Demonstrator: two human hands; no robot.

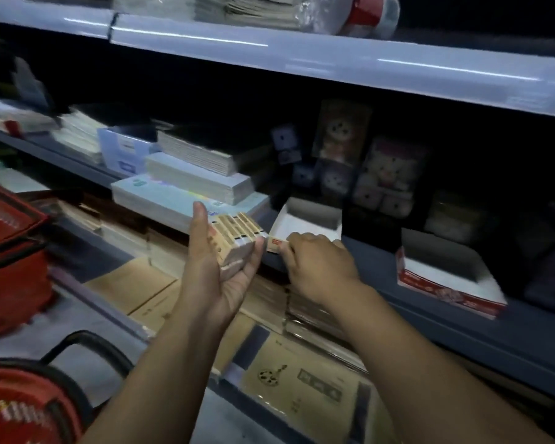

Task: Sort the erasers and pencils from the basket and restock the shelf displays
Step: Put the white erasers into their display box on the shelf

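My left hand [217, 267] is raised palm up and cradles a stack of several small boxed erasers [236, 240] in tan and white sleeves, thumb upright beside them. My right hand [318, 267] is just to the right, fingers curled, pinching the front edge of a small white display box [305, 224] that sits on the grey shelf edge [398, 283]. The box's inside looks empty. A second, larger white and red display box [446, 280] stands further right on the same shelf. A red basket [10, 251] is at the far left.
Stacks of notebooks and paper pads [186, 174] fill the shelf left of the small box. Boxed toy figures [385, 174] stand behind it. Brown envelopes and kraft pads [302, 386] lie on the lower shelf. Another red basket with a black handle [29, 408] is at bottom left.
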